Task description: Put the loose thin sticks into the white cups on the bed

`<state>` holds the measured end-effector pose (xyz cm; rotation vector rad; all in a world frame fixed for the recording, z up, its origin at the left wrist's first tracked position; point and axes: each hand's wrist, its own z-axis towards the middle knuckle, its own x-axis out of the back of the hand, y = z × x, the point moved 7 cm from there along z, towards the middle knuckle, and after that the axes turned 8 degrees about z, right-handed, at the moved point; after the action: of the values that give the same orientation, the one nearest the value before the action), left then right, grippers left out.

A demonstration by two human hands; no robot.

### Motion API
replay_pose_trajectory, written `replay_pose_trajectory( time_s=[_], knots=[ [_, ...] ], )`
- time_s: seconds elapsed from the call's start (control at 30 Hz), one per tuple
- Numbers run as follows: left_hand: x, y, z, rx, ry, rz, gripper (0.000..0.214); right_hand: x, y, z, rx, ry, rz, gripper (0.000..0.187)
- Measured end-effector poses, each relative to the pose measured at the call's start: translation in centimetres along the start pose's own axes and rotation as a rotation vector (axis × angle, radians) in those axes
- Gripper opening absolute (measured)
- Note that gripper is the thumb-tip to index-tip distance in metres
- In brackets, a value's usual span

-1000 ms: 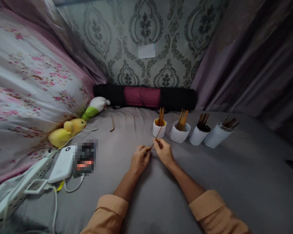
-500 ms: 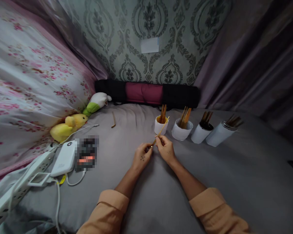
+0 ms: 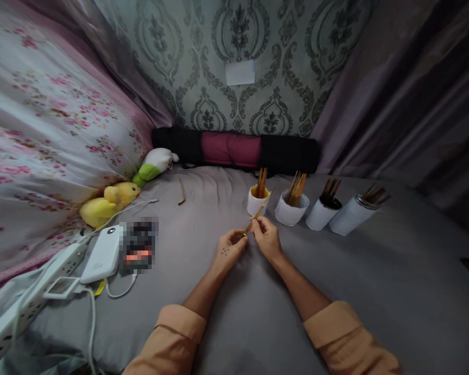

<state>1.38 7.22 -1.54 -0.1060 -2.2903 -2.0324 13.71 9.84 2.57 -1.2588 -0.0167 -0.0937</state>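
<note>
A thin golden-brown stick point(image 3: 262, 205) slants up and to the right between my two hands. My right hand point(image 3: 266, 238) pinches it partway along its length. My left hand point(image 3: 230, 250) is closed around its lower end, where a small shiny spot shows; that end is mostly hidden by the fingers. The stick's upper tip passes in front of the nearest white cup point(image 3: 255, 206), which holds several similar thin sticks point(image 3: 261, 179). To its right stands a wider white cup point(image 3: 291, 212) with more sticks.
Further right, two white cylinders point(image 3: 321, 216) point(image 3: 349, 219) lean, holding darker sticks. A small bent rod point(image 3: 182, 192) lies left of centre on the grey sheet. At left are plush toys point(image 3: 109, 200), a power bank point(image 3: 103, 255), cables and a power strip point(image 3: 31, 297). Behind lies a black-and-maroon roll point(image 3: 230, 149).
My right hand has shifted slightly to the right. My left hand has rotated a little, its fingers now more spread around the stick's lower end. The cups have not moved.
</note>
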Motion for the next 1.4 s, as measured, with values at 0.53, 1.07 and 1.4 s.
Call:
replay_pose_trajectory(
  time_s=[0.53,1.07,1.4],
  knots=[
    [-1.0,-0.5,-0.4,0.060,-0.183,-0.264,0.043,1.6,-0.8,0.5,0.029,0.067,0.044,0.023],
    [-1.1,-0.6,-0.3,0.057,-0.212,-0.266,0.033,6.1,-4.8,3.3,0.051,0.277,0.094,0.031],
    [-0.9,-0.7,-0.2,0.048,-0.223,-0.327,0.033,7.3,-5.4,3.8,0.044,0.314,0.090,0.028]
  ],
)
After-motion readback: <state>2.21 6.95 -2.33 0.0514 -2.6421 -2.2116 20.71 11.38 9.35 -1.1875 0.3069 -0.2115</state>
